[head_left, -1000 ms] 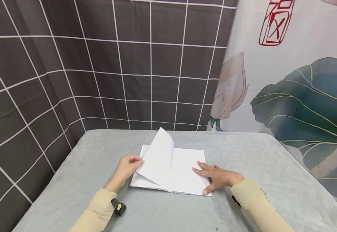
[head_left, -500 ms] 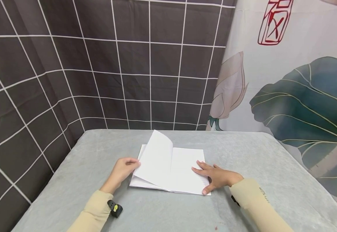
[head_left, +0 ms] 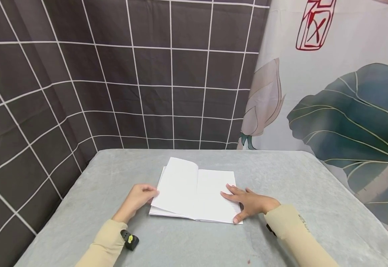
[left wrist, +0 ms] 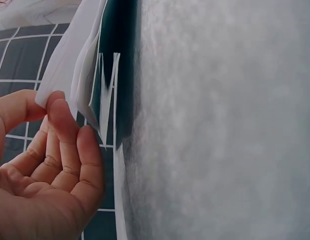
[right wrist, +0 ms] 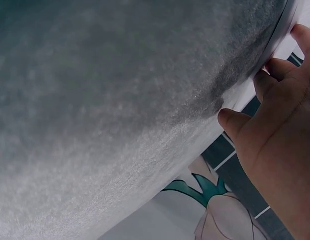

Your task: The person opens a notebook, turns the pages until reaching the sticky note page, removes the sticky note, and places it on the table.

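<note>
An open book [head_left: 215,193] with blank white pages lies on the table. At its left, a lifted page [head_left: 177,185] curves up from the spine and slants over the left side. My left hand [head_left: 139,198] pinches the outer edge of that page between thumb and index finger; the left wrist view shows the pinch on the page [left wrist: 57,65] closely, the other fingers curled beneath. My right hand [head_left: 250,204] rests on the right page near its outer edge, fingers spread. In the right wrist view, the right hand [right wrist: 280,125] touches the book's edge.
A grey cloth covers the table [head_left: 194,244]. Behind it hangs a dark curtain [head_left: 153,96] with a white grid. To the right is a pale curtain [head_left: 290,81] printed with a lotus bud and a large leaf.
My left hand has moved left and slightly down with the page, whose raised far corner has dropped lower toward the left side. The right hand has stayed in place.
</note>
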Motion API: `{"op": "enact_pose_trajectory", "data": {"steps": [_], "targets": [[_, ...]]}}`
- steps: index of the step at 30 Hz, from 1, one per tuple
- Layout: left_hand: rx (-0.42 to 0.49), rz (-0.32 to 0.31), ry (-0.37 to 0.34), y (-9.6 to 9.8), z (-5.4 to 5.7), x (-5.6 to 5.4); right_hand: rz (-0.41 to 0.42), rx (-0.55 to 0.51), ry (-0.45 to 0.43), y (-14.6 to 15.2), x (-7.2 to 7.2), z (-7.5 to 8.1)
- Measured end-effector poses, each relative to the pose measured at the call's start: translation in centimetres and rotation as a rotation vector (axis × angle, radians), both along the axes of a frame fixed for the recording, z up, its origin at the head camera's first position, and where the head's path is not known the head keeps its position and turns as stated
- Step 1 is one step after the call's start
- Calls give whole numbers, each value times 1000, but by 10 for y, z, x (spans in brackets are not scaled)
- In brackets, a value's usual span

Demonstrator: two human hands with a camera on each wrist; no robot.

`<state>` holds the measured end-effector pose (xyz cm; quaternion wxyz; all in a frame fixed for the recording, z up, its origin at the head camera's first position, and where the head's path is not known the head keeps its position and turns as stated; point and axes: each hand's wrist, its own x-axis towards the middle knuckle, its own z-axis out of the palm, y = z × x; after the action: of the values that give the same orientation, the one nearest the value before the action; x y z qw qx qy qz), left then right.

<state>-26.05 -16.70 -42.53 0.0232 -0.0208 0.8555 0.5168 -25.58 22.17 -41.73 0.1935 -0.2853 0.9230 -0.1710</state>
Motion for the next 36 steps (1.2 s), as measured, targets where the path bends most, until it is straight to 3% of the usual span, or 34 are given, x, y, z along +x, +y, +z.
{"op": "enact_pose_trajectory", "data": {"steps": [12, 25, 36], "targets": [[-68, -35, -61, -6, -3, -3, -3, -19, -16, 0, -1, 1], [-189, -87, -71, -7, -1, 1, 8, -13, 2, -1, -2, 1], [-165, -100, -77, -7, 0, 3, 13, 1, -32, -2, -1, 6]]}}
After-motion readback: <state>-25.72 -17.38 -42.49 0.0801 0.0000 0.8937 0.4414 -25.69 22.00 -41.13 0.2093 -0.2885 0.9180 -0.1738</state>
